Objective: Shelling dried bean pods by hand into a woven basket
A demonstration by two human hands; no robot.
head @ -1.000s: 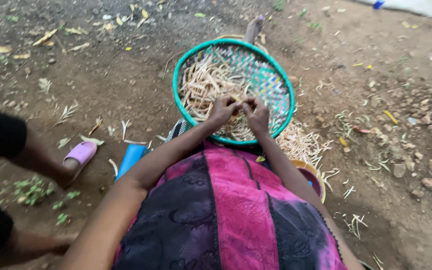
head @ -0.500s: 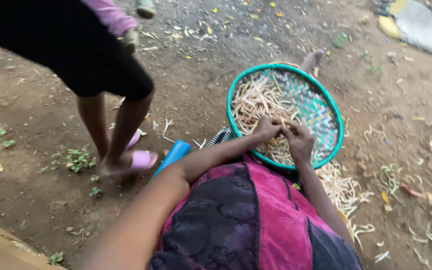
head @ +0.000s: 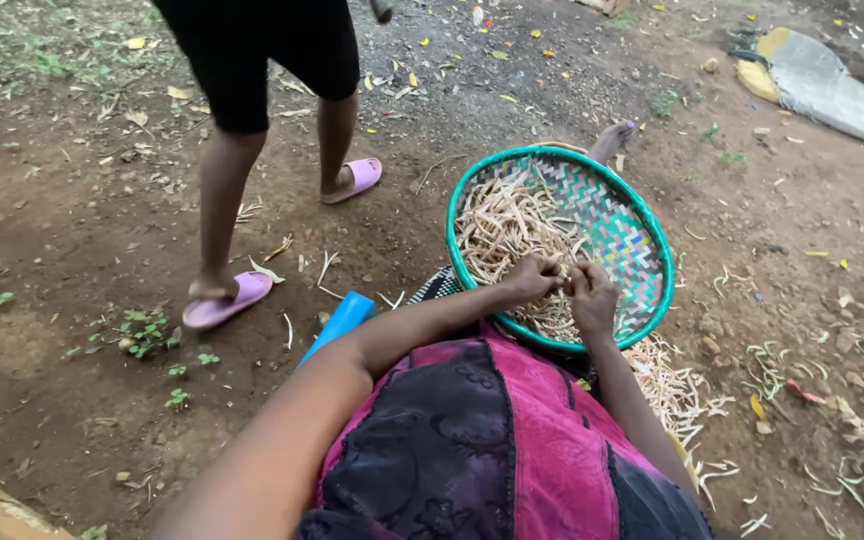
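A round woven tray (head: pixel 652 245) with a green rim lies on the dirt in front of my knees. It holds a heap of dry pale bean pods (head: pixel 507 225). My left hand (head: pixel 534 277) and my right hand (head: pixel 592 297) meet over the near side of the tray, both pinching one pale bean pod (head: pixel 564 282) between the fingertips. My lap is covered by a pink and black patterned cloth (head: pixel 492 440).
Another person stands at the upper left in black shorts and pink slippers (head: pixel 227 300). A blue object (head: pixel 340 322) lies beside my left arm. Empty pods (head: pixel 677 385) are strewn right of my lap. A grey sack (head: pixel 832 85) lies at the upper right.
The view has swung left and up, so the tray sits further right. The other person has stepped from the left edge to the upper left. My hands stay together over the tray.
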